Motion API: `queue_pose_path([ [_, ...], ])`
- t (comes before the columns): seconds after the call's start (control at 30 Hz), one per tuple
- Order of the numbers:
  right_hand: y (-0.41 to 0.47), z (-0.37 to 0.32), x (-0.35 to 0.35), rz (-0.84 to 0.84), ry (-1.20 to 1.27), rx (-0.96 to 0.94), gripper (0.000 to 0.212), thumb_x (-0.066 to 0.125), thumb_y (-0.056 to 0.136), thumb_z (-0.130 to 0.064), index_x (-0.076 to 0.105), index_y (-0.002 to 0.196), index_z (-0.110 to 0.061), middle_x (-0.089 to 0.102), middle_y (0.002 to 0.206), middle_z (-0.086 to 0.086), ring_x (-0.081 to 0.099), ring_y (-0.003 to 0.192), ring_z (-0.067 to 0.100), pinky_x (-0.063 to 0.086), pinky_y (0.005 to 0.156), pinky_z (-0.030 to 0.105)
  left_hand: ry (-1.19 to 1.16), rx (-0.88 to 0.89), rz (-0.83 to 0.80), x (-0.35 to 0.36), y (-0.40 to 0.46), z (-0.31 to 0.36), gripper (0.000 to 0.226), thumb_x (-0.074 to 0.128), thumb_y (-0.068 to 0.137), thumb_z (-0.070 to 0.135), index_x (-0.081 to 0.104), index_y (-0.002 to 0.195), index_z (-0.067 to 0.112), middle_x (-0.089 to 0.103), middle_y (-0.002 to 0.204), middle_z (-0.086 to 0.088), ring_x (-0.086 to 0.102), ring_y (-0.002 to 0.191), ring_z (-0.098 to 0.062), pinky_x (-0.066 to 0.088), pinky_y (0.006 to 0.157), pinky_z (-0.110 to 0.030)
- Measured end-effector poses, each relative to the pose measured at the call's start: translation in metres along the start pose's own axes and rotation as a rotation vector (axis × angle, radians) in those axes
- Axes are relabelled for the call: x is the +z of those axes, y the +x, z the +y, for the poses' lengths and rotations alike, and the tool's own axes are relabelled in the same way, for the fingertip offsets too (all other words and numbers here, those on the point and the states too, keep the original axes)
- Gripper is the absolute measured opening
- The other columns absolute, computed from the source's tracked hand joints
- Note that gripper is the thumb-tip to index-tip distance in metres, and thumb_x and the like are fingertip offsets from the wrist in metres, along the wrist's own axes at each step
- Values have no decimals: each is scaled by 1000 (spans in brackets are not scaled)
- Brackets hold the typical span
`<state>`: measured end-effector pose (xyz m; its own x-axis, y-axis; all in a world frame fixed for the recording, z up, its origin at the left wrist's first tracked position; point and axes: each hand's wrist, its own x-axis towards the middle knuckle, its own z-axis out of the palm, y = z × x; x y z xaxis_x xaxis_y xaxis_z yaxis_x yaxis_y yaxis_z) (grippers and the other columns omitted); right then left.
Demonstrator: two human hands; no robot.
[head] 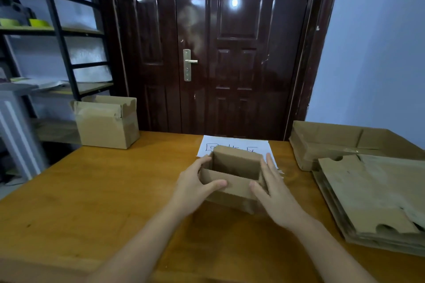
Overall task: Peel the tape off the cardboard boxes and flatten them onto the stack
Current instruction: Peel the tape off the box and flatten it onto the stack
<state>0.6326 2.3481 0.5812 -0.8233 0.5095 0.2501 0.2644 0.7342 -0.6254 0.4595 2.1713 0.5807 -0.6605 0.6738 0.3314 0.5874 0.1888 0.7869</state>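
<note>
A small open cardboard box stands in the middle of the wooden table, its hollow facing up. My left hand grips its left wall, thumb on the near flap and fingers round the far corner. My right hand lies flat against the right wall, fingers straight, thumb touching the near flap. A stack of flattened cardboard lies at the right edge of the table. Another taped box stands at the table's far left corner.
A white sheet of paper with writing lies under the small box. A wide, shallow cardboard box sits behind the stack at the far right. A dark door is beyond the table and a metal shelf at left.
</note>
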Motion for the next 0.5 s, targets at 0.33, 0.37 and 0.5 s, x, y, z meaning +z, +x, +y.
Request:
queue_pose_path([
  [0.33, -14, 8, -4, -71, 428, 102, 97, 64, 74, -79, -6, 141, -69, 27, 144, -31, 42, 115, -13, 44, 84, 3, -130, 39, 14, 5, -10, -4, 88, 75, 88, -4, 35, 148, 45, 31, 155, 32, 28, 148, 0, 38, 120, -41],
  [0.37, -14, 8, -7, -57, 457, 90, 105, 71, 69, -80, -4, 142, -70, 28, 143, -36, 43, 120, -10, 45, 88, 8, -138, 42, 27, 3, -8, 0, 88, 73, 89, -6, 34, 149, 47, 30, 154, 35, 28, 148, -1, 39, 120, -43],
  [0.5, -11, 6, -17, -10, 555, 86, 118, 92, 66, -46, 2, 133, -83, 30, 125, -59, 46, 113, -24, 50, 79, 6, -128, 76, 97, 0, -5, 13, 101, 76, 87, -1, 21, 158, 46, 12, 165, 30, 27, 151, -8, 42, 117, -45],
])
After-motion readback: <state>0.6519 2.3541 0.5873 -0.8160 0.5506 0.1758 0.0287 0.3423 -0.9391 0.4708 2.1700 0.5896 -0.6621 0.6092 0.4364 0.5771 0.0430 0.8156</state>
